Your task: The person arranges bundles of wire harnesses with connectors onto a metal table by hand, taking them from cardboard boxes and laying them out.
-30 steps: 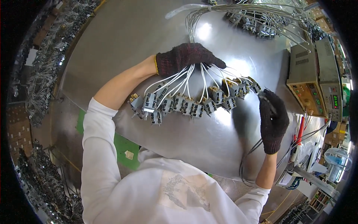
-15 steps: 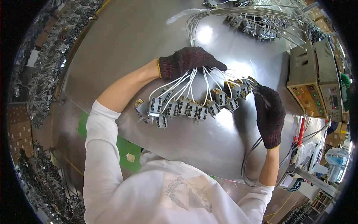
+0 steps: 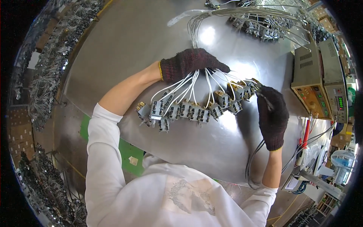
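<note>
My left hand (image 3: 194, 63), in a dark knitted glove, is closed around a bundle of white cables (image 3: 193, 81). From under it the cables fan out to a row of small grey box-shaped connectors (image 3: 185, 108) with black parts, lying on the metal table. Several at the right end of the row have brass-coloured fittings (image 3: 237, 85). My gloved right hand (image 3: 273, 113) is closed at that end, its fingertips against the last connector (image 3: 255, 82). Dark test leads (image 3: 250, 162) run out below this hand; their tips are hidden by the fingers.
Two stacked-together test instruments (image 3: 321, 85) with lit displays stand at the right. Across the back lie a long cable bundle (image 3: 253, 13) and more connectors (image 3: 261, 30). Red-handled tool (image 3: 305, 133) and fan (image 3: 342, 162) are at the right edge. Hanging cable assemblies (image 3: 49, 68) line the left.
The right-hand instrument's display now shows bright green digits. My right hand has shifted very slightly; my left hand keeps its hold on the cables.
</note>
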Tool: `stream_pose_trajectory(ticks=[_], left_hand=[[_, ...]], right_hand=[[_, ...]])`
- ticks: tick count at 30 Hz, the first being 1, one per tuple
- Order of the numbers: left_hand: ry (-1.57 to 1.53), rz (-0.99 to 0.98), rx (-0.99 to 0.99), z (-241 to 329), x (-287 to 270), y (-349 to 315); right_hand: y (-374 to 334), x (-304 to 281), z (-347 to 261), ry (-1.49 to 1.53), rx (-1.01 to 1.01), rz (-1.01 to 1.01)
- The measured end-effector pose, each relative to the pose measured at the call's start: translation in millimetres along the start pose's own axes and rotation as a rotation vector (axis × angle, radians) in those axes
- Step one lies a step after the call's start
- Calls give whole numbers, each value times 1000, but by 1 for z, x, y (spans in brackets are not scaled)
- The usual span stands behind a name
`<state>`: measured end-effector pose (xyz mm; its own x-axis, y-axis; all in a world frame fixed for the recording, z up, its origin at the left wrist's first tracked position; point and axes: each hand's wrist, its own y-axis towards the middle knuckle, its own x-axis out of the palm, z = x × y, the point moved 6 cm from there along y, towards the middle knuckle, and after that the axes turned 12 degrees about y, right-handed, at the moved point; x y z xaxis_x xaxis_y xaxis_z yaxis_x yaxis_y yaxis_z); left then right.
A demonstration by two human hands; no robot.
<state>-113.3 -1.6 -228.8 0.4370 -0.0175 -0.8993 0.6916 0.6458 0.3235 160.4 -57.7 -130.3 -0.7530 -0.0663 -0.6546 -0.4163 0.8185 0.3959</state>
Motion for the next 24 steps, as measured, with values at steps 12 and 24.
stream_pose_trajectory(ticks=[12, 24], left_hand=[[-11, 33, 45, -7, 3, 2], [-41, 39, 12, 3, -10, -2]], right_hand=[[10, -1, -12, -221, -130, -72], [-18, -2, 5, 256, 210, 83]])
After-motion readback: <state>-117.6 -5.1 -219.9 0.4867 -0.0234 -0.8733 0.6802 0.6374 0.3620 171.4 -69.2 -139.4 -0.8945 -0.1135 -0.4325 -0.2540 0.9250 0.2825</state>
